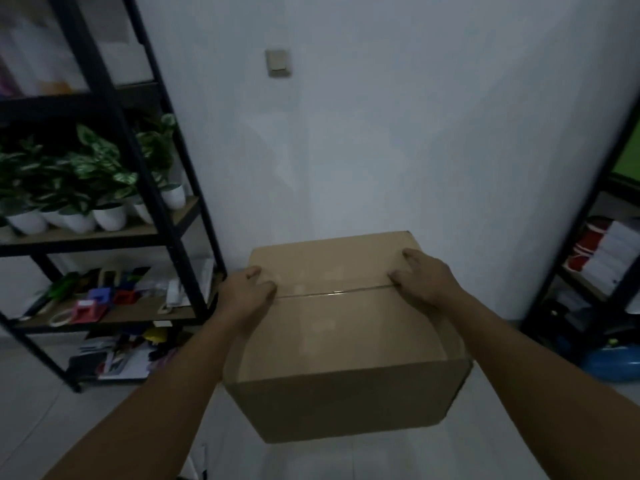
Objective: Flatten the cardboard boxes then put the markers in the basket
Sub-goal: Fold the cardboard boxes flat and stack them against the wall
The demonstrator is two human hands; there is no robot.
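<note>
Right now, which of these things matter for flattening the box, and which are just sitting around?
Part of the job:
cardboard box, still assembled
left hand and right hand, fingers at the taped seam

Just lying about:
potted plants
shelf clutter
wall switch
blue object

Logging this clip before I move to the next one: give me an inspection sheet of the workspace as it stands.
Surface: pale tiled floor; no table in view.
Job's things: one box, upright, top flaps closed along a taped seam, not flattened. Markers and basket: nothing seen.
Clutter: left shelf holds potted plants, tape rolls and small coloured items; papers heaped at its foot.
Hands: left hand and right hand both grip the box top at the seam ends.
Cables: nothing seen.
Surroundings: white wall with a switch; right shelf with boxes; blue object on the floor.
</note>
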